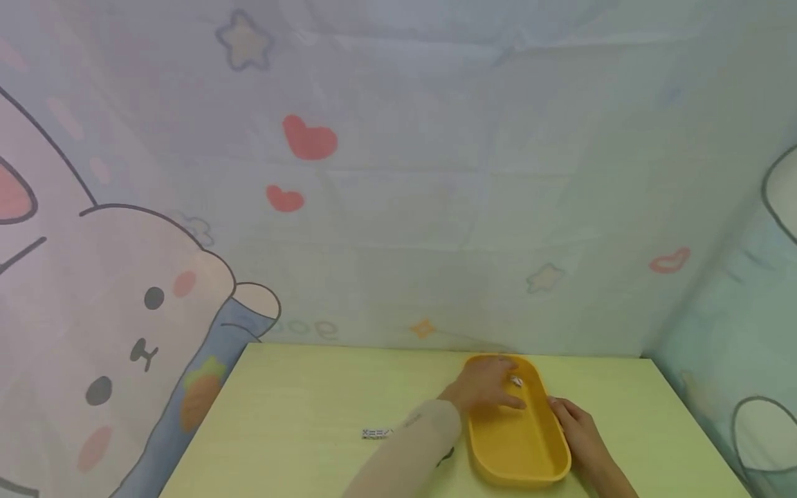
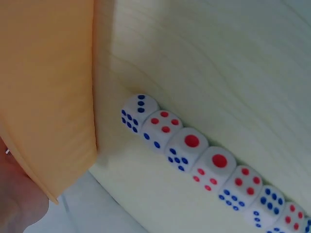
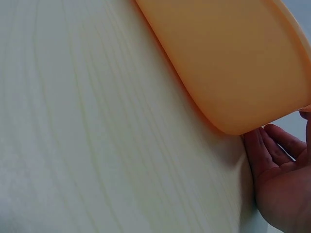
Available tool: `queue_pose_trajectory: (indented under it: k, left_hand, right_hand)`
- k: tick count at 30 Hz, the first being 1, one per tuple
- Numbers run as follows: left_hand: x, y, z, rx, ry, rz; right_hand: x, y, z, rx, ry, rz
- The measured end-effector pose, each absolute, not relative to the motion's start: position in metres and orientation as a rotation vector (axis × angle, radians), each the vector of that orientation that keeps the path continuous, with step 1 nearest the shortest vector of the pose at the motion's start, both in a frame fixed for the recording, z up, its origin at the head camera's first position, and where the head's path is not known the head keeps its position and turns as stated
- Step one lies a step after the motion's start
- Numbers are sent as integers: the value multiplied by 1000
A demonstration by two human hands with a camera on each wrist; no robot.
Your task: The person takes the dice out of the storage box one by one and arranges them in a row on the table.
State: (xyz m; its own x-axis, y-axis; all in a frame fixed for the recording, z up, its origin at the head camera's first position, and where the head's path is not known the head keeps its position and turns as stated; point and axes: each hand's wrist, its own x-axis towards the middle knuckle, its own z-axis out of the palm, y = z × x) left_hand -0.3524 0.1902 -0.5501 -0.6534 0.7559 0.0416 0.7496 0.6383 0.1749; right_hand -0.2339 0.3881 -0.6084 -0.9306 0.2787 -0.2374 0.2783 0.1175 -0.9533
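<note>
A deep yellow tray lies lengthwise toward the right of the table. Over its far left part my left hand reaches in, fingers spread and bent loosely above the bottom. Close by its fingertips are small white pieces, too small here to make out. My right hand is at the tray's right side, holding it with the thumb at the rim and the fingers against the outer wall, as the right wrist view shows. Left of the tray, several white dice with red and blue pips stand in a touching row.
The pale wood-grain table extends left of the tray and a little to its right. Behind it hangs a cloth backdrop with hearts, stars and a rabbit. The left sleeve passes close to the dice row.
</note>
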Motion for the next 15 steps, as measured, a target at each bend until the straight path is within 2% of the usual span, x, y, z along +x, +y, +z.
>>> queue_pose_trajectory:
  k: [15]
  left_hand:
    - [-348, 196, -555, 1186, 2808, 184]
  right_hand:
    - [-234, 390, -608, -582, -2373, 1980]
